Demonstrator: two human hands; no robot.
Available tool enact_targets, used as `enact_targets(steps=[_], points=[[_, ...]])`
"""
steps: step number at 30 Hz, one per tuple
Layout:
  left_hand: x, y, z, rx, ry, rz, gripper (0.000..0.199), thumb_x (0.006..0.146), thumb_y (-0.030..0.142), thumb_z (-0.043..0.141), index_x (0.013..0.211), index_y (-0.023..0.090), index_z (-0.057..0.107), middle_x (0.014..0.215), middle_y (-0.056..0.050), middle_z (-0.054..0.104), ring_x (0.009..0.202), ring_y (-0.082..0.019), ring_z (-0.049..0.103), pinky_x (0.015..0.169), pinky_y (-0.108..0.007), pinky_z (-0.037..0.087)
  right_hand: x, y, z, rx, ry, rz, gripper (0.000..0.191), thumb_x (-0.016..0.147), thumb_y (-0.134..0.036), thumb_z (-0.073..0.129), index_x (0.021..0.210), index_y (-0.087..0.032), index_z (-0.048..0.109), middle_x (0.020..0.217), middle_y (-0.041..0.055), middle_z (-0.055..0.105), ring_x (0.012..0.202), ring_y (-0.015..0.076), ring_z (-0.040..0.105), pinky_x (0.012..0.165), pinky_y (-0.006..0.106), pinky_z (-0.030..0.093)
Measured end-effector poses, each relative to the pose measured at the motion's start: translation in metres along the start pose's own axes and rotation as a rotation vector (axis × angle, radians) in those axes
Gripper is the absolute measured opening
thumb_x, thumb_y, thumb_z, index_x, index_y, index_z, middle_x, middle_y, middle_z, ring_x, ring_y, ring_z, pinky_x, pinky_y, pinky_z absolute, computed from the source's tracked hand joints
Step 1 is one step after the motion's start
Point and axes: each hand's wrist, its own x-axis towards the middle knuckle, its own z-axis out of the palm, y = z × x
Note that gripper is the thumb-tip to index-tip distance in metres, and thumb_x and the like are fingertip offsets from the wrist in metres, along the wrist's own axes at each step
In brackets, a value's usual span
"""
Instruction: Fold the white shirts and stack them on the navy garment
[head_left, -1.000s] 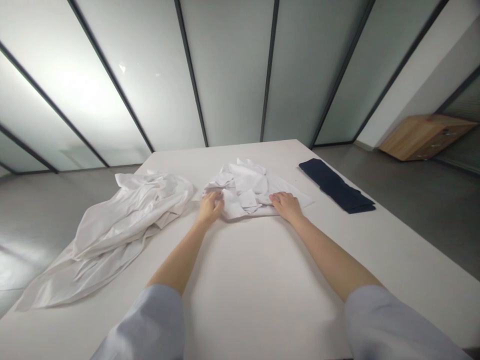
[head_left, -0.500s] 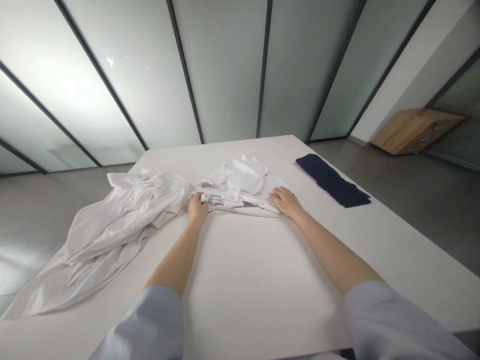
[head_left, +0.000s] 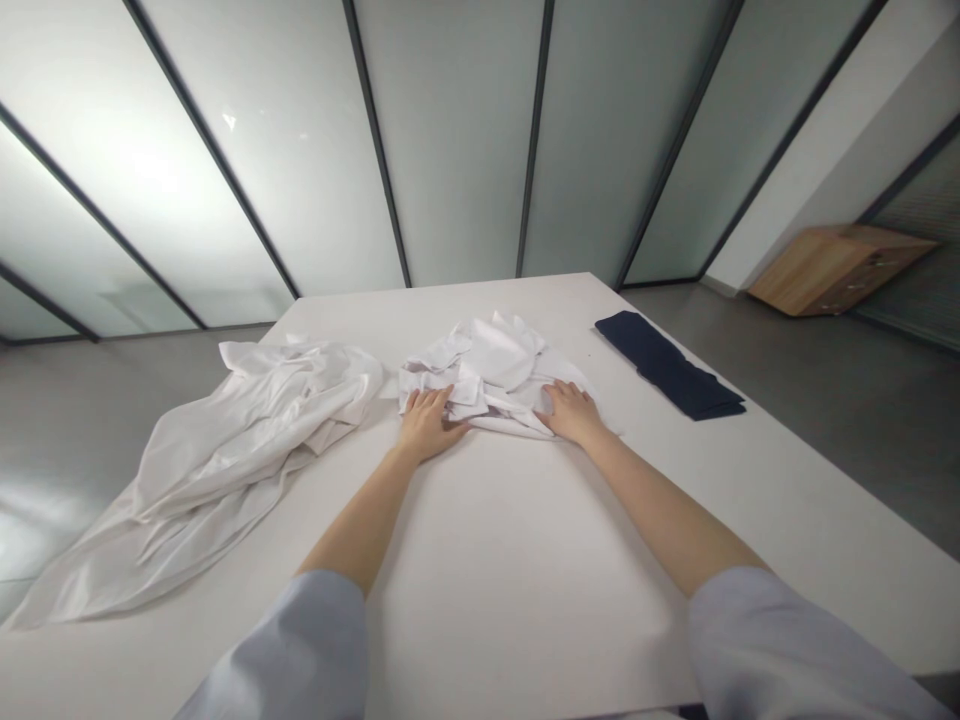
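Observation:
A crumpled white garment [head_left: 491, 370] lies in the middle of the white table [head_left: 525, 560]. My left hand [head_left: 426, 425] rests flat on its near left edge, fingers spread. On the near right edge of the same garment my right hand [head_left: 571, 412] lies palm down with the fingers apart. Neither hand grips the cloth.
A larger loose white garment [head_left: 225, 460] sprawls over the table's left side and hangs past its edge. A folded dark navy cloth [head_left: 671, 378] lies at the right edge. A wooden cabinet [head_left: 840, 268] stands on the floor at the far right. Frosted glass panels close off the back.
My left hand let go of the garment's left edge, moved right and now lies flat on it. The right hand shifted slightly inward. The cloth is bunched more tightly.

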Motion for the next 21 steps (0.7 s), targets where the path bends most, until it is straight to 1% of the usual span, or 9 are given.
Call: enact_targets(steps=[2,4,7,10,13,16,17,19,21], points=[[0.001,-0.002,0.002,0.006,-0.06,0.0,0.064,0.08,0.046,0.062,0.137,0.022,0.049,0.12,-0.011,0.061,0.12,-0.029,0.052,0.113,-0.049,0.023,-0.001,-0.001,-0.003,-0.023,0.004,-0.01,0.051,0.083,-0.054,0.059,0.124,-0.023,0.058,0.136,0.0164,0.052,0.126,0.0345,0.045,0.103,0.052,0.033],[0.003,-0.006,0.002,-0.002,-0.069,-0.011,0.05,0.082,0.038,0.059,0.13,0.023,0.057,0.113,-0.01,0.063,0.114,-0.028,0.054,0.111,-0.049,0.028,-0.002,-0.002,-0.005,-0.029,0.014,-0.044,0.05,0.081,-0.053,0.062,0.12,-0.023,0.062,0.13,0.0163,0.056,0.121,0.034,0.049,0.103,0.051,0.034],[0.004,-0.01,0.002,-0.062,-0.06,-0.023,0.039,0.079,0.026,0.057,0.117,0.021,0.065,0.108,-0.01,0.063,0.109,-0.028,0.056,0.103,-0.045,0.038,0.0,-0.002,-0.005,0.019,0.026,-0.208,0.046,0.084,-0.051,0.059,0.114,-0.017,0.065,0.127,0.0167,0.058,0.125,0.0321,0.047,0.105,0.044,0.034],[0.004,-0.01,-0.001,-0.102,-0.072,-0.018,0.038,0.073,0.023,0.059,0.11,0.019,0.066,0.104,-0.009,0.064,0.103,-0.027,0.057,0.095,-0.04,0.043,0.001,-0.001,-0.001,0.118,0.0,-0.346,0.044,0.093,-0.047,0.046,0.118,-0.015,0.062,0.133,0.0154,0.056,0.13,0.0259,0.045,0.106,0.037,0.036],[0.003,-0.006,-0.006,-0.122,-0.086,-0.014,0.04,0.076,0.037,0.062,0.113,0.02,0.063,0.103,-0.009,0.066,0.101,-0.028,0.059,0.092,-0.04,0.043,0.003,-0.001,0.005,0.161,-0.036,-0.294,0.045,0.098,-0.044,0.035,0.126,-0.017,0.057,0.142,0.0136,0.051,0.133,0.0236,0.044,0.107,0.038,0.035],[0.003,-0.003,-0.007,-0.144,-0.104,-0.034,0.046,0.08,0.05,0.06,0.116,0.022,0.063,0.098,-0.009,0.069,0.099,-0.029,0.061,0.091,-0.04,0.043,0.006,0.0,0.007,0.134,-0.045,-0.175,0.048,0.1,-0.045,0.03,0.132,-0.02,0.054,0.148,0.0113,0.043,0.14,0.024,0.034,0.112,0.043,0.029],[0.004,-0.003,-0.007,-0.155,-0.11,-0.045,0.042,0.082,0.05,0.057,0.112,0.022,0.065,0.093,-0.009,0.07,0.096,-0.029,0.062,0.089,-0.039,0.043,0.007,0.001,0.007,0.127,-0.046,-0.137,0.049,0.1,-0.046,0.027,0.133,-0.021,0.053,0.149,0.0106,0.043,0.14,0.0236,0.033,0.112,0.043,0.028],[0.006,-0.006,-0.003,-0.204,-0.089,-0.088,0.032,0.086,0.047,0.051,0.094,0.022,0.068,0.081,-0.008,0.069,0.086,-0.026,0.063,0.084,-0.037,0.045,0.009,0.004,0.006,0.116,-0.043,-0.072,0.051,0.1,-0.047,0.024,0.134,-0.023,0.053,0.149,0.0097,0.043,0.14,0.023,0.034,0.112,0.044,0.027],[0.008,-0.013,0.001,-0.295,0.016,-0.187,0.035,0.089,0.045,0.044,0.077,0.02,0.065,0.073,-0.008,0.066,0.077,-0.025,0.062,0.077,-0.036,0.047,0.011,0.009,0.004,0.094,-0.047,-0.005,0.052,0.099,-0.049,0.026,0.135,-0.022,0.052,0.151,0.0107,0.04,0.14,0.0247,0.033,0.112,0.046,0.027]])
